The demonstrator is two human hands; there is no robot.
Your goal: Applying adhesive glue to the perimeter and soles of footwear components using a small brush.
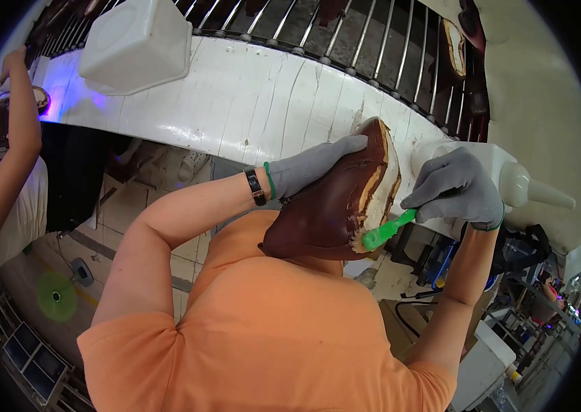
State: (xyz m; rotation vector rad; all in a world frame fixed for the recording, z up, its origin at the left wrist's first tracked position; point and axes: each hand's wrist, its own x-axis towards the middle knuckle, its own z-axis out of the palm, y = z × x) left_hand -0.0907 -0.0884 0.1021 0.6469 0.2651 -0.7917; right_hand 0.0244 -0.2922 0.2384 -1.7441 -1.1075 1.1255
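Observation:
My left hand (314, 165), in a grey knit glove, grips a dark brown leather boot (318, 216) by its upper. The boot is tilted, its pale unsoled bottom turned to the right, with rough light edges around it. In my gloved right hand (461, 184) is a green-handled brush (388, 231), pinched between the fingers. The brush's pale bristles touch the boot's bottom at the end nearest me. Part of the boot's shaft rests close against my orange shirt.
Beyond the worn white bench (249, 103) curves a roller conveyor (390, 51) carrying brown boots (454, 49). A white box-shaped container (132, 51) stands at far left, a white container with a spout (514, 182) at right. A co-worker's arm (23, 130) reaches over the bench's left end.

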